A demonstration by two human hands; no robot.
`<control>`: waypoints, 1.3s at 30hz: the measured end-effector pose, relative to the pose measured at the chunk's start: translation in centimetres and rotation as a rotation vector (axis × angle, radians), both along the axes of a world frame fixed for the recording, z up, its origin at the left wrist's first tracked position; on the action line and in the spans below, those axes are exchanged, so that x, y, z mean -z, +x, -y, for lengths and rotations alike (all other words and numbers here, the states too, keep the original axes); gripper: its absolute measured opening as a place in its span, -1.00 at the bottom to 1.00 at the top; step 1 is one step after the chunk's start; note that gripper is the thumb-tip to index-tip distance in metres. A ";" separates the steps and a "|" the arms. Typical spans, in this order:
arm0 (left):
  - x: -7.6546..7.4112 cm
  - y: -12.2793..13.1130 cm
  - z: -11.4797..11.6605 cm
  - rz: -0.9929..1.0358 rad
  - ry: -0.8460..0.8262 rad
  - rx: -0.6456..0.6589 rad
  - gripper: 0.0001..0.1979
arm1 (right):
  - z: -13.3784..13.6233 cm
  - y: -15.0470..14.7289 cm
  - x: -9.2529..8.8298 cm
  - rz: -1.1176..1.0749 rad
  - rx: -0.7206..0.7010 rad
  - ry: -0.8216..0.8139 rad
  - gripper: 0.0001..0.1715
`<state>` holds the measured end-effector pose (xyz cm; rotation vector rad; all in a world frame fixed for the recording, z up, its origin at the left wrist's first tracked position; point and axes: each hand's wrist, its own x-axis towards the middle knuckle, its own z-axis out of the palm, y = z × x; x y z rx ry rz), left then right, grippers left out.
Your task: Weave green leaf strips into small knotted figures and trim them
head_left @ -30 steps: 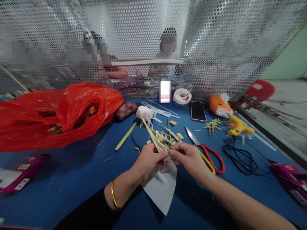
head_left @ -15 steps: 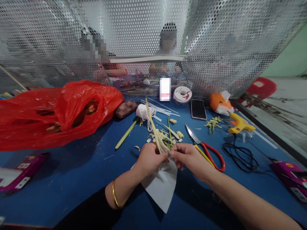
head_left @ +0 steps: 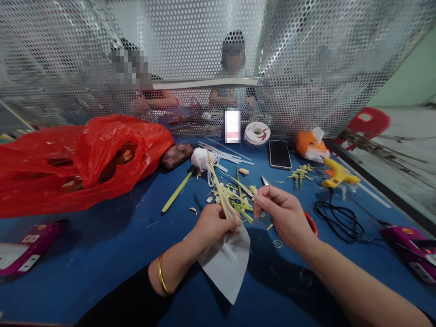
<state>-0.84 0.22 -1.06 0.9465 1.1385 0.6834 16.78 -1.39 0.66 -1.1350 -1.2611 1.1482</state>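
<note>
My left hand (head_left: pixel 211 225) is closed around a bundle of pale yellow-green leaf strips (head_left: pixel 220 194) that stick up and away from it. A white sheet of paper (head_left: pixel 227 265) hangs below the same hand. My right hand (head_left: pixel 284 213) is a little to the right, its fingers pinched on a thin leaf strip (head_left: pixel 245 213) that runs back toward the bundle. Cut leaf scraps (head_left: pixel 235 190) lie on the blue table (head_left: pixel 102 254) just beyond both hands. Red-handled scissors (head_left: pixel 310 221) lie mostly hidden under my right hand.
A red plastic bag (head_left: pixel 81 159) fills the left. A white thread ball (head_left: pixel 200 159), tape roll (head_left: pixel 257 134), phone (head_left: pixel 279 154), orange tissue pack (head_left: pixel 309 145), yellow glue gun (head_left: pixel 337 175) with black cord (head_left: pixel 337 218) lie behind. Purple devices (head_left: pixel 408 247) sit at both sides. Perforated metal screen (head_left: pixel 306 68); people sit beyond it.
My right hand has moved up and to the right, away from my left hand, drawing a thin strip out of the bundle. It now covers most of the scissors.
</note>
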 end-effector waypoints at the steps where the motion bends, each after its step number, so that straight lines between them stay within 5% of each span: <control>1: -0.1 0.0 0.0 0.011 -0.008 0.001 -0.86 | -0.1 0.2 0.2 0.206 0.075 0.120 -0.78; 4: -0.3 -0.2 0.0 0.033 -0.005 -0.003 -0.79 | -0.6 0.5 0.9 0.800 0.217 0.342 -0.81; 7: -0.5 -0.2 -0.1 0.029 0.022 -0.004 -0.71 | -0.5 0.2 1.0 0.971 0.162 0.426 -0.74; 14: -0.1 -0.1 0.2 -0.028 0.112 0.110 -0.73 | 0.5 -1.5 1.2 0.555 -0.048 0.070 -0.86; 22: -0.3 -0.4 -0.1 0.150 0.007 0.100 -0.64 | -0.1 -1.4 1.4 0.170 -0.096 -0.144 -0.72; 26: -0.3 -0.7 -0.3 0.181 -0.033 0.124 -0.66 | 0.0 -1.5 1.1 0.163 -0.091 -0.135 -0.71; 29: -0.3 -0.9 -0.3 0.165 -0.051 0.122 -0.73 | 0.0 -1.4 1.2 0.264 -0.045 -0.041 -0.77; 32: -0.5 -0.8 -0.4 0.116 -0.046 0.074 -0.78 | 0.0 -1.0 1.2 0.415 0.004 0.243 -0.97; 36: -0.6 -0.9 -0.6 0.061 -0.015 0.020 -0.79 | -0.1 -0.3 0.8 0.648 -0.197 0.708 -0.72; 39: -0.5 -1.0 -0.8 0.077 0.000 0.002 -0.78 | -0.1 -0.1 0.8 0.770 -0.292 0.822 -0.66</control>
